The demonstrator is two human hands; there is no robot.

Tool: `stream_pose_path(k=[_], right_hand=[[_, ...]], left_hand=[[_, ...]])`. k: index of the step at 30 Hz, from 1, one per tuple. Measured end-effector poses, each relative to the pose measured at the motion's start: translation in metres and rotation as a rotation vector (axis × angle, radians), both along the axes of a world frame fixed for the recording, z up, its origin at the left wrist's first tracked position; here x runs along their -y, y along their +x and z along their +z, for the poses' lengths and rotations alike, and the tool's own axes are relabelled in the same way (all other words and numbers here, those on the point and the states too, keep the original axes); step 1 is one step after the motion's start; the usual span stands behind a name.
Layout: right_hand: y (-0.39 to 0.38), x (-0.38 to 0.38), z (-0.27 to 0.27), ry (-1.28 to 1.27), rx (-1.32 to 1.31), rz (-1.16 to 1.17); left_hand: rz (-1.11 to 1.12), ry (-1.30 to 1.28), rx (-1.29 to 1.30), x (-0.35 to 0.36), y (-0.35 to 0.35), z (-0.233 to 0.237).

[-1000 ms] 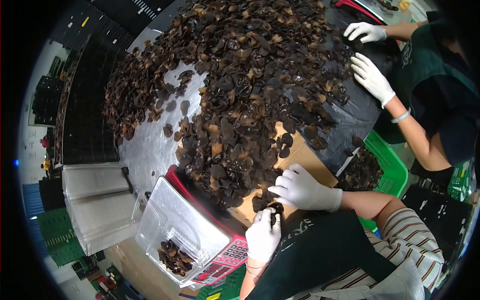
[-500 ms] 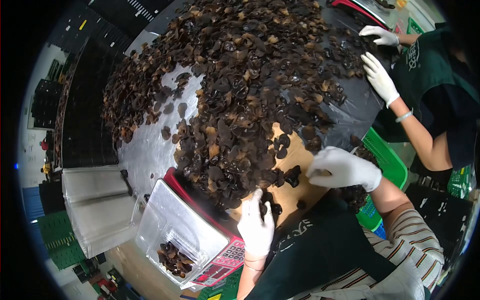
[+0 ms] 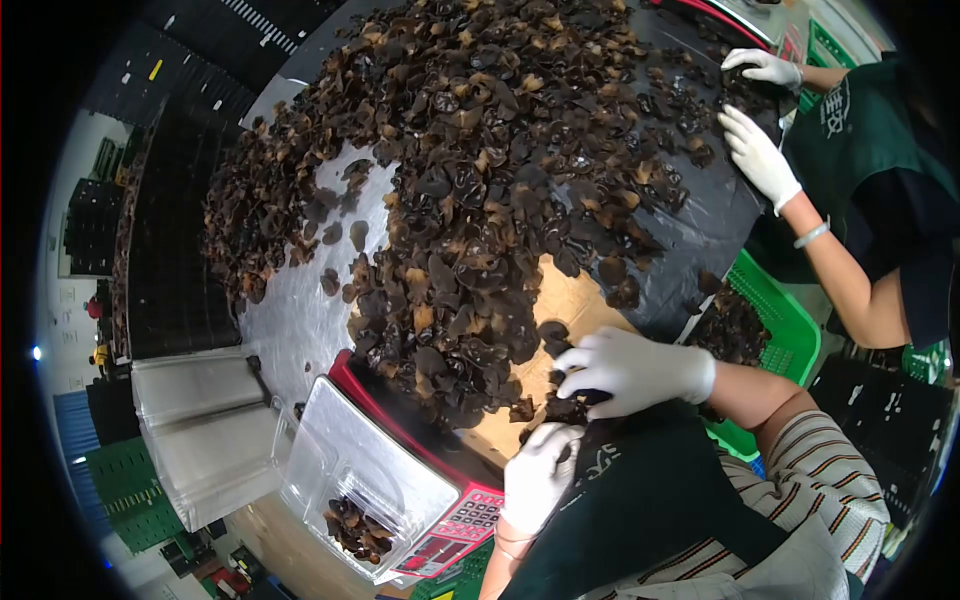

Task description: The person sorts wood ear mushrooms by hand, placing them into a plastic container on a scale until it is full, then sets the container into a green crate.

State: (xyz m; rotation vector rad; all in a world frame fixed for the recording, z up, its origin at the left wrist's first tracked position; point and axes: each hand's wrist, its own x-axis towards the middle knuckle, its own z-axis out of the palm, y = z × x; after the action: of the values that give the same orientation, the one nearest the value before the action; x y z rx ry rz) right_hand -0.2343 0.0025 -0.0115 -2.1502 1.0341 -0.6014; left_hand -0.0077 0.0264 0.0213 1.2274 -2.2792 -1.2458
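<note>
A big heap of dark brown wood ear mushrooms covers the table. At the near edge, on a tan board, my gloved left hand has its fingers curled, with a dark bit of wood ear mushroom showing between thumb and fingers. Just right of it, my gloved right hand reaches over a few loose mushrooms, its fingers bent and apart, the tips at these pieces. Left of my hands is a red scale, with a clear plastic tray holding several mushrooms on its metal plate.
Stacked clear trays stand left of the scale. A green basket with mushrooms sits below the table's right edge. Across at the right, a co-worker's two gloved hands work at the heap's edge. Black crates line the far left.
My right hand has moved left and down to the loose mushrooms, close to my left hand. The left hand has shifted slightly right and curled its fingers. The green basket's contents are now uncovered.
</note>
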Motion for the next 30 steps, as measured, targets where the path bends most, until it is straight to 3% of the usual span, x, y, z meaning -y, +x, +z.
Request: stream_pose_path(k=[3,5,7,9,11,14,19,21,23,27,28,30], right_hand=[[-0.025,0.006,0.012,0.163,0.058,-0.031],[-0.03,0.019,0.021,0.146,-0.02,-0.156],[-0.028,0.028,0.022,0.295,0.124,-0.327],[-0.026,0.033,0.006,0.026,0.006,-0.399],[-0.019,0.03,-0.007,-0.043,-0.157,-0.451],[-0.018,0.026,-0.028,-0.025,-0.166,-0.514],[0.001,0.011,0.0,0.355,0.339,-0.377],[0.014,0.001,0.01,0.595,0.377,-0.375],[0.025,-0.007,0.002,0.73,0.599,-0.327],[0.033,-0.011,0.002,0.637,0.545,-0.28],[0.033,-0.01,0.005,0.629,0.542,-0.269],[0.029,-0.004,0.017,0.929,0.638,-0.259]], left_hand=[[0.164,-0.061,0.111,-0.008,0.011,0.006],[0.194,-0.064,0.196,-0.011,0.014,0.006],[0.235,-0.069,0.243,-0.013,0.012,0.01],[0.245,-0.044,0.175,-0.012,0.013,0.005],[0.271,-0.019,0.122,-0.012,0.015,0.0],[0.338,0.143,0.01,-0.01,0.02,-0.009],[0.577,0.558,-0.356,-0.006,0.003,-0.012],[0.666,0.706,-0.441,0.003,-0.008,0.004],[0.561,0.547,-0.415,0.003,-0.002,-0.014],[0.559,0.534,-0.462,0.004,-0.001,-0.015],[0.603,0.652,-0.52,0.005,-0.002,-0.008],[0.673,0.788,-0.652,0.008,-0.005,0.003]])
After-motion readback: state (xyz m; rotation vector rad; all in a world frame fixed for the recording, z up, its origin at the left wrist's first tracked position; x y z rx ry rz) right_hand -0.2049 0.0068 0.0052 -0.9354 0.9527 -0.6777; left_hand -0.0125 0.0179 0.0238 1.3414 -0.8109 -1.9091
